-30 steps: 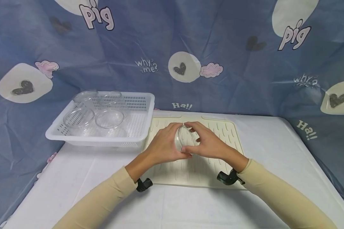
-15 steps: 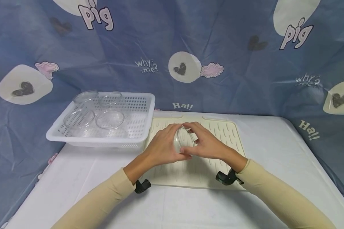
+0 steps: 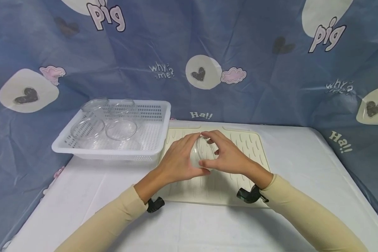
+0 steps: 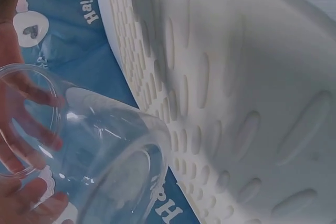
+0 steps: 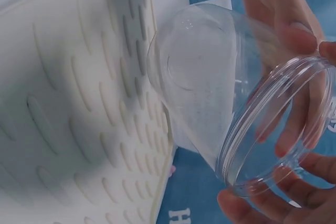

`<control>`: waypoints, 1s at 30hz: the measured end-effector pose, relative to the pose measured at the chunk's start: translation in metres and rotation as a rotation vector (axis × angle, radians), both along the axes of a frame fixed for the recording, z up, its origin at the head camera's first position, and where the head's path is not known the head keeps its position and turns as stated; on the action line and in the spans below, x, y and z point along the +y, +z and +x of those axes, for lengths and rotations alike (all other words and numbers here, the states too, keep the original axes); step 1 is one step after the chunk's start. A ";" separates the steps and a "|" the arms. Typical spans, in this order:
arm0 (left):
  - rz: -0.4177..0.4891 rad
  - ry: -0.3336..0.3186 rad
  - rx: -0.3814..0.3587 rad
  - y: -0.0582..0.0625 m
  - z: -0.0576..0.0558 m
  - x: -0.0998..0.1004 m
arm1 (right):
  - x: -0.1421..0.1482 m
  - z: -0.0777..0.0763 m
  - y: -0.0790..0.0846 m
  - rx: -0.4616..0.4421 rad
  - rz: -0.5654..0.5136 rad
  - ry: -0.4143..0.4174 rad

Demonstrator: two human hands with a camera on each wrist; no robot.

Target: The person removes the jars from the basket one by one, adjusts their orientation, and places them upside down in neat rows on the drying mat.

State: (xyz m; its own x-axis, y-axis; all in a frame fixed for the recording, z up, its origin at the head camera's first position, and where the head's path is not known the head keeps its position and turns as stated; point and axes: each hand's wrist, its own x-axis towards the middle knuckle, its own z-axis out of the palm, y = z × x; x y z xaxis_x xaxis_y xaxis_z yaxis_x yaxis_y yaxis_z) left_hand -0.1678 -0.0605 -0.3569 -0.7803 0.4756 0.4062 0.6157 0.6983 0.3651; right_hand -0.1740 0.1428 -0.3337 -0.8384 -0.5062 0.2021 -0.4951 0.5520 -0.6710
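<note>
A clear, see-through bowl [image 3: 195,154] is held tilted above the cream drying mat [image 3: 192,192], its ringed rim toward the right in the head view. My left hand [image 3: 179,160] grips the bowl's side, fingers over the top and thumb below. From the other side, my right hand [image 3: 228,155] grips it at the rim, thumb at the front. Close up in the right wrist view, the bowl [image 5: 194,66] shows several rings at its mouth, with fingertips [image 5: 283,182] against them. The left wrist view shows the rounded base of the bowl [image 4: 121,182] facing the mat.
A white perforated basket [image 3: 151,154] stands at the back left with several clear bowls [image 3: 121,130] in it, some rising above its rim. White cloth [image 3: 208,231] covers the table. A blue printed curtain [image 3: 258,98] hangs behind.
Both hands keep hold of the bowl in nearly the same place. Only slight shifts of the fingers and of the head view show.
</note>
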 end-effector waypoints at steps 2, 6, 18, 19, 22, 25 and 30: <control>-0.006 -0.002 -0.018 0.000 0.002 -0.002 | 0.000 0.001 0.001 0.001 0.003 0.003; -0.015 -0.007 -0.056 0.001 0.007 -0.006 | 0.003 0.004 0.002 0.008 0.010 0.018; -0.047 0.005 -0.019 -0.002 0.011 -0.017 | 0.014 0.004 0.007 0.011 -0.019 0.035; -0.049 0.005 -0.014 -0.002 0.011 -0.017 | 0.016 0.004 0.007 0.007 -0.020 0.033; -0.039 0.000 -0.004 -0.004 0.011 -0.019 | 0.020 0.003 0.007 -0.006 -0.029 0.035; -0.013 0.001 -0.002 -0.006 0.010 -0.021 | 0.024 0.003 0.009 -0.012 -0.033 0.029; 0.030 0.002 -0.049 -0.014 0.010 -0.027 | 0.033 0.005 0.012 -0.014 -0.041 0.009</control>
State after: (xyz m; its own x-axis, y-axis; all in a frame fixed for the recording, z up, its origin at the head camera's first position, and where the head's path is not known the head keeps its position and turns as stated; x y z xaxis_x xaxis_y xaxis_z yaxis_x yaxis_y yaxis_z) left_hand -0.1581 -0.0879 -0.3705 -0.8003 0.4623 0.3818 0.5954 0.6878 0.4153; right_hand -0.1693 0.1758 -0.3215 -0.8369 -0.5050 0.2113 -0.4901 0.5194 -0.7000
